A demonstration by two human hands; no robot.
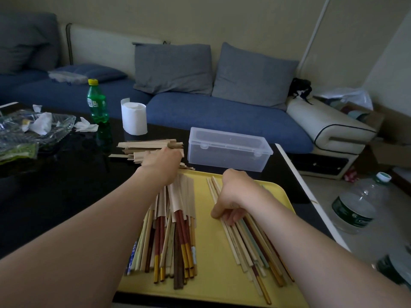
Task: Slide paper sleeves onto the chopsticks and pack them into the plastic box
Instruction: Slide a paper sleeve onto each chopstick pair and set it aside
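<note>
Over on the far left of the dark table (66, 174) sits a glass dish (64, 127) with crumpled tissues in it. Next along are a green bottle (97, 103) with a yellow cap and a roll of white paper (134, 117) standing on end. In front of the roll lies a loose heap of paper sleeves (142, 146), flat on the tabletop just past the far left corner of the yellow tray (211, 252). The left hand (163, 162) is stretched out over that heap with its back towards me. Its fingers are hidden on the far side, so I cannot tell whether it has hold of a sleeve or only rests there. Beneath that forearm, on the left half of the tray, lies a bundle of sleeved chopsticks (178, 218), their far ends covered in paper and their red, gold and pale handles fanning towards the near edge. On the tray's right half the right hand (233, 196) is bent down at the wrist, thumb and fingers curled round a few of the bare chopsticks (251, 245), which lie in a slanting spread. The clear plastic box (229, 150) stands on the table just beyond the tray's far edge, between the two hands and a blue sofa (222, 116). Off the table to the right, a large water bottle (355, 203) stands on the floor.
</note>
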